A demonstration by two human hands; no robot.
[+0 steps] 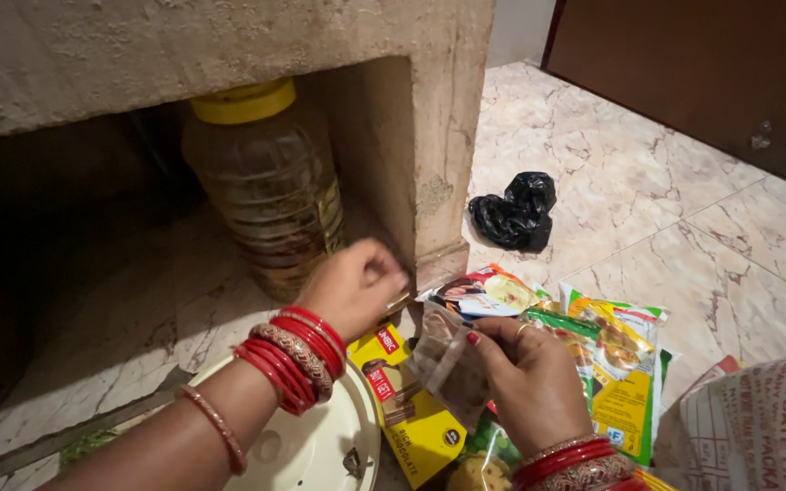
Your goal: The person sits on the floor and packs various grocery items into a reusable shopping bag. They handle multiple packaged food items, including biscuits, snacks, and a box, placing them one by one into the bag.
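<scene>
1. Setting: marble tile floor [648, 182], rough concrete slab w/ open recess beneath; brown door top right.
2. Your right hand [529, 373]: fingers pinched on a small clear plastic pouch [448, 364] of dark contents, held just above the floor pkts. Grip closed on pouch.
3. Your left hand [357, 286]: curled into a loose fist at the pouch's upper edge, near the pillar base. Whether it actually grips the pouch – can't tell; fingers hidden. Red bangles on both wrists.
4. Under pouch: yellow box [416, 423], flat on floor, partly over a white plate [302, 445].
5. Right of hand: green-yellow food pkts [625, 373], overlapping; printed sack at frame edge.
6. Recess: large plastic oil jar [266, 195], yellow lid, upright, just behind left hand.
7. Further out: black plastic bag [516, 214], crumpled, on floor beside pillar, well apart from hands.
</scene>
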